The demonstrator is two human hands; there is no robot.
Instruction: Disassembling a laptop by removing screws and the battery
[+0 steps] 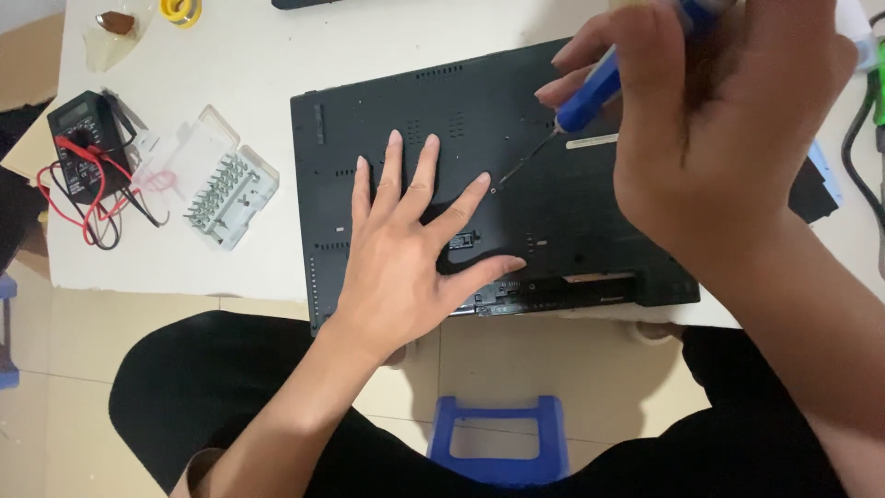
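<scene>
A black laptop [516, 111] lies upside down on the white table [249, 65], its front edge hanging slightly over the table's near edge. My left hand [406, 249] lies flat on the laptop's underside with fingers spread, holding nothing. My right hand [728, 120] grips a blue-handled screwdriver [590, 92]. Its thin shaft slants down to the left, and the tip touches the laptop's bottom cover just beyond my left index fingertip.
A clear open case of screwdriver bits [226, 194] lies left of the laptop. Further left sits a black multimeter [83, 138] with red and black leads. A yellow roll [182, 9] is at the table's far edge. A blue stool [498, 443] stands below, between my legs.
</scene>
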